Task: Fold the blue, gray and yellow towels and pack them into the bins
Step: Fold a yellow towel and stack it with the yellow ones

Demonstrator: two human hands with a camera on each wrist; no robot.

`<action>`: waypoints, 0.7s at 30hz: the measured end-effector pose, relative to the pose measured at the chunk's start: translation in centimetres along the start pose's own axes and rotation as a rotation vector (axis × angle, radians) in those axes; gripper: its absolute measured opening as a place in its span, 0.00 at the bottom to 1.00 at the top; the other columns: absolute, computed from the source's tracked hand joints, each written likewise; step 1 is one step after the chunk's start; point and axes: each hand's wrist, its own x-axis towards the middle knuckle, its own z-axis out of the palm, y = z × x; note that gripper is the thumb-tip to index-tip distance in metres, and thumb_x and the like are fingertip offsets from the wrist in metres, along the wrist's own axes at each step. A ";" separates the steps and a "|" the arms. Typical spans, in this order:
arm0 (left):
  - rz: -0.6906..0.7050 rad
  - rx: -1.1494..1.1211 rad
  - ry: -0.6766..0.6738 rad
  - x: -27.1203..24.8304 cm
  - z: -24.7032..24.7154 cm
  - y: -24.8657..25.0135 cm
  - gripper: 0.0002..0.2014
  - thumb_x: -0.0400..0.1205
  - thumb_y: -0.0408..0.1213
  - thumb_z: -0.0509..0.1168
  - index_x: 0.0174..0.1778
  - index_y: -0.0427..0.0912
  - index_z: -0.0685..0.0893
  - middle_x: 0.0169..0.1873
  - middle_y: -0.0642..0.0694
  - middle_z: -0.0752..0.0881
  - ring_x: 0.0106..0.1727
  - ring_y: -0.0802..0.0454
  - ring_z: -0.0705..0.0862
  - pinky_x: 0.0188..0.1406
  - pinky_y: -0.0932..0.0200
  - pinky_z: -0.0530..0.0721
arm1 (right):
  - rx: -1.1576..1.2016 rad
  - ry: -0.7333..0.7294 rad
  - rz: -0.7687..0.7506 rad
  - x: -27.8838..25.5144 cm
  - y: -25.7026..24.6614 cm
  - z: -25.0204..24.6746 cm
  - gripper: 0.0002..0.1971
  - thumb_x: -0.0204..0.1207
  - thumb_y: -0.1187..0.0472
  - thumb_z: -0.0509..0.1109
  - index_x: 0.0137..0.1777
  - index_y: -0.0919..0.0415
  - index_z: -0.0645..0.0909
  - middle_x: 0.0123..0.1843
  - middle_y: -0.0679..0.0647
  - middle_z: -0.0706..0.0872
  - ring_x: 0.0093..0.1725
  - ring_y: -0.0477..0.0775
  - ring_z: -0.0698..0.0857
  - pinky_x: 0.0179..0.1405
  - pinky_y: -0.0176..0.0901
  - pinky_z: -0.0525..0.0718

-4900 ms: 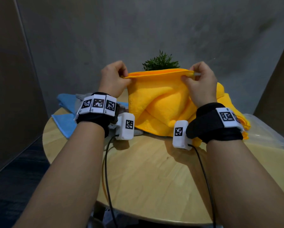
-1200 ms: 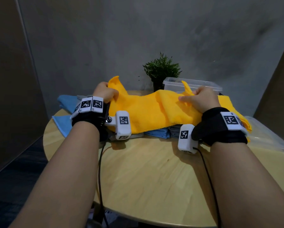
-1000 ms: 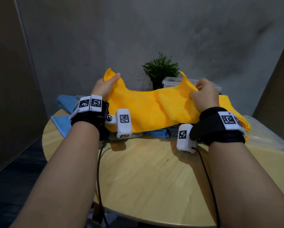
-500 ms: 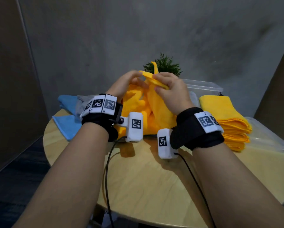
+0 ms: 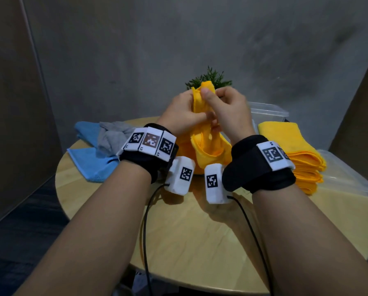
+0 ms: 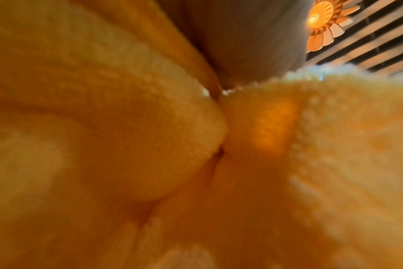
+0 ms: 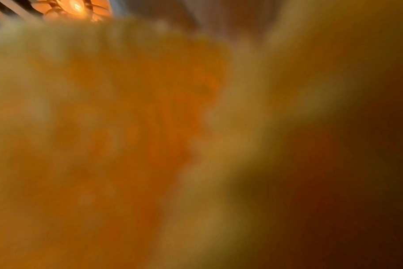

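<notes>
While pinched, yellow towel (image 5: 208,144) hanging vertically

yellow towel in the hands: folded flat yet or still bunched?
Bunched. The yellow towel hangs in loose loops, its top gathered between the left hand and right hand, above the table.

Head looks down; wrists (seemingly) pressed against yellow towel (image 5: 208,146).

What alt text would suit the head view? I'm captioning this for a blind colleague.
Both hands, left hand and right hand, pinch a bunched yellow towel together above a round wooden table. Folded yellow towels are stacked to the right; blue towels and a gray towel lie unfolded to the left.
</notes>
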 end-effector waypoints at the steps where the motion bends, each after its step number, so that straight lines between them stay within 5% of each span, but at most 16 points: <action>1: -0.018 -0.063 0.004 -0.1 0.0 0.2 0.09 0.73 0.37 0.70 0.46 0.39 0.84 0.41 0.47 0.85 0.40 0.62 0.83 0.43 0.66 0.82 | -0.017 0.028 -0.014 0.1 0.0 -0.1 0.14 0.75 0.44 0.68 0.34 0.51 0.77 0.33 0.51 0.80 0.36 0.61 0.82 0.36 0.59 0.86; 3: -0.097 -0.129 0.017 -0.2 -0.4 0.5 0.07 0.83 0.30 0.61 0.53 0.33 0.82 0.49 0.45 0.82 0.49 0.58 0.81 0.52 0.65 0.77 | -0.017 0.099 -0.024 0.4 0.0 -0.2 0.19 0.74 0.46 0.64 0.31 0.60 0.77 0.30 0.54 0.76 0.39 0.69 0.81 0.38 0.68 0.84; 5: -0.092 0.001 0.062 0.3 -0.6 0.0 0.12 0.86 0.32 0.55 0.59 0.33 0.81 0.54 0.44 0.78 0.57 0.57 0.75 0.55 0.71 0.68 | -0.016 0.160 -0.052 0.5 0.0 -0.3 0.23 0.76 0.46 0.61 0.31 0.66 0.75 0.29 0.55 0.74 0.38 0.67 0.79 0.39 0.68 0.83; 8: -0.076 0.015 0.171 0.6 -0.8 -0.2 0.15 0.78 0.46 0.57 0.38 0.38 0.80 0.40 0.43 0.78 0.41 0.58 0.77 0.42 0.62 0.72 | -0.026 0.175 -0.113 0.6 -0.3 -0.5 0.25 0.81 0.45 0.56 0.28 0.63 0.72 0.29 0.54 0.72 0.35 0.57 0.74 0.40 0.59 0.79; 12: -0.005 0.176 0.331 1.0 -0.7 -0.9 0.16 0.82 0.39 0.61 0.30 0.35 0.80 0.37 0.41 0.76 0.42 0.47 0.77 0.41 0.56 0.71 | 0.055 0.087 -0.156 0.1 -0.9 0.3 0.20 0.80 0.45 0.59 0.26 0.51 0.72 0.26 0.47 0.72 0.32 0.53 0.73 0.34 0.54 0.73; 16: 0.072 0.239 0.351 1.0 -0.7 -0.7 0.17 0.76 0.46 0.62 0.21 0.50 0.70 0.29 0.53 0.70 0.31 0.60 0.71 0.30 0.63 0.66 | 0.046 0.046 -0.208 -0.3 -0.8 0.6 0.06 0.80 0.53 0.65 0.47 0.51 0.82 0.35 0.41 0.80 0.38 0.46 0.80 0.38 0.47 0.80; 19: 0.100 0.254 0.369 0.9 -0.7 -0.6 0.16 0.74 0.48 0.63 0.23 0.45 0.75 0.29 0.51 0.71 0.33 0.54 0.73 0.34 0.61 0.70 | 0.036 0.014 -0.218 -0.1 -0.7 0.1 0.10 0.80 0.51 0.63 0.60 0.49 0.78 0.44 0.41 0.81 0.47 0.49 0.82 0.46 0.51 0.84; 21: 0.074 0.278 0.392 0.8 -0.7 -0.6 0.16 0.73 0.48 0.62 0.22 0.44 0.73 0.29 0.50 0.69 0.36 0.50 0.74 0.36 0.58 0.69 | 0.011 -0.011 -0.193 0.1 -0.7 -0.3 0.10 0.79 0.49 0.62 0.57 0.47 0.79 0.43 0.40 0.80 0.49 0.51 0.82 0.49 0.57 0.85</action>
